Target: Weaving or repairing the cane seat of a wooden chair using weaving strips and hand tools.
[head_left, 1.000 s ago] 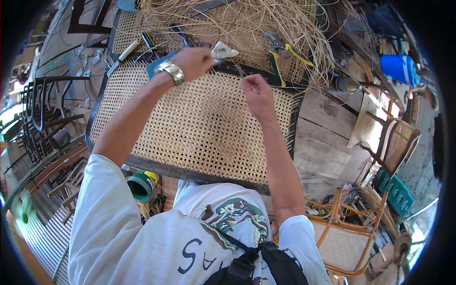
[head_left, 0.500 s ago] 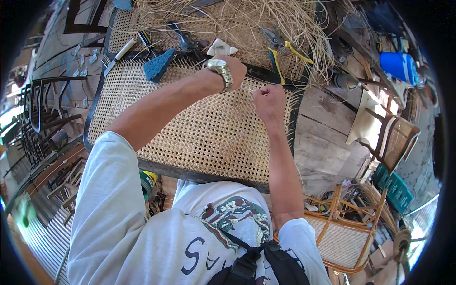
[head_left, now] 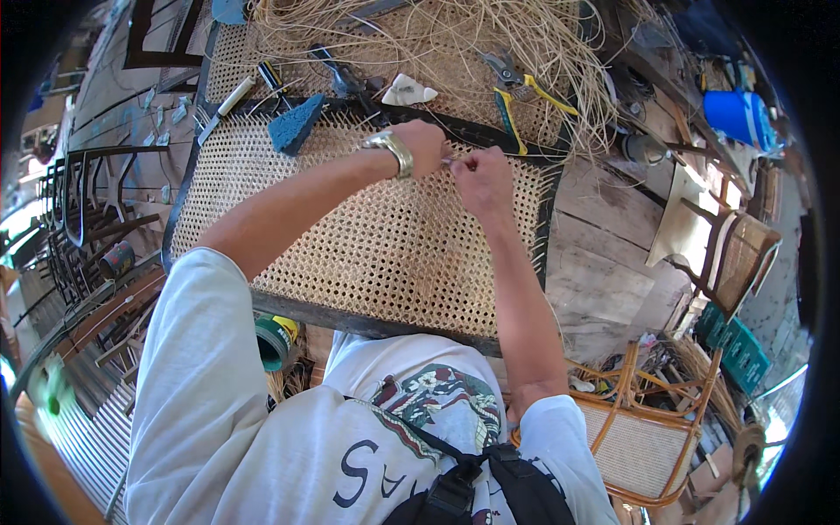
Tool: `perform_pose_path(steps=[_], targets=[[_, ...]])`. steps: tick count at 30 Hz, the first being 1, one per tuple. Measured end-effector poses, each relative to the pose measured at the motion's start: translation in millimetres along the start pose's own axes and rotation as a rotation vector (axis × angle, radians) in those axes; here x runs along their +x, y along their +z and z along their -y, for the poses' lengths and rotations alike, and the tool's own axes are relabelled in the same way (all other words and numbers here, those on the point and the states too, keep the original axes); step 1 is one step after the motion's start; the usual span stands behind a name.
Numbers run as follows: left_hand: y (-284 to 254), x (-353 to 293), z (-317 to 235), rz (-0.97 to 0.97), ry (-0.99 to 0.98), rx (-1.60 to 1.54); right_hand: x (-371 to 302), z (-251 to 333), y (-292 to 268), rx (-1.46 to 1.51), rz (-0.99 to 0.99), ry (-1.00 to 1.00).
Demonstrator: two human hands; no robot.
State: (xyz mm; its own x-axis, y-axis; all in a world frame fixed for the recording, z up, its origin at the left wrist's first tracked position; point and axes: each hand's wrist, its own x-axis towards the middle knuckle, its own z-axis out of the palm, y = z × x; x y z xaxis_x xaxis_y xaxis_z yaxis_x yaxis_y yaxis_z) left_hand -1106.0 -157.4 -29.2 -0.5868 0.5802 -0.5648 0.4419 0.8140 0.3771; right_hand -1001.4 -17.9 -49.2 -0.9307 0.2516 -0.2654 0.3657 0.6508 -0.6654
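A dark-framed panel of woven cane (head_left: pixel 367 254) lies before me, its holes in a regular pattern. Over its far right part my left hand (head_left: pixel 422 147), with a metal watch on the wrist, is closed; its fingertips are hidden. Close beside it, my right hand (head_left: pixel 486 182) is closed in a pinch. A thin pale cane strand (head_left: pixel 448 161) shows in the small gap between the hands. Pliers with yellow handles (head_left: pixel 509 122) lie just beyond my right hand. A white lump (head_left: pixel 407 90) rests beyond the left one.
A blue wedge-shaped block (head_left: pixel 296 125), a white-handled knife (head_left: pixel 226 109) and a dark tool (head_left: pixel 346 80) lie along the frame's far bar. Loose cane strands (head_left: pixel 525 35) heap up behind. At right are a blue bucket (head_left: pixel 739 118) and a rattan chair (head_left: pixel 643 446); stacked chair frames (head_left: pixel 96 188) stand left.
My right hand has moved a little left and away from me, up close to the left hand. The left hand has turned at the wrist and come slightly nearer.
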Motion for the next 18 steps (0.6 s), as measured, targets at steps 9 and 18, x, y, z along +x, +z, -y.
perform_pose_path(steps=[9,18], targets=[[-2.2,23.3,12.2,0.236,0.151,0.153,1.4,-3.9,-9.7,0.247,0.065,0.258],[-5.4,-1.6,-20.0,-0.078,0.157,0.296,20.1,0.9,-22.5,-0.017,0.176,0.248]])
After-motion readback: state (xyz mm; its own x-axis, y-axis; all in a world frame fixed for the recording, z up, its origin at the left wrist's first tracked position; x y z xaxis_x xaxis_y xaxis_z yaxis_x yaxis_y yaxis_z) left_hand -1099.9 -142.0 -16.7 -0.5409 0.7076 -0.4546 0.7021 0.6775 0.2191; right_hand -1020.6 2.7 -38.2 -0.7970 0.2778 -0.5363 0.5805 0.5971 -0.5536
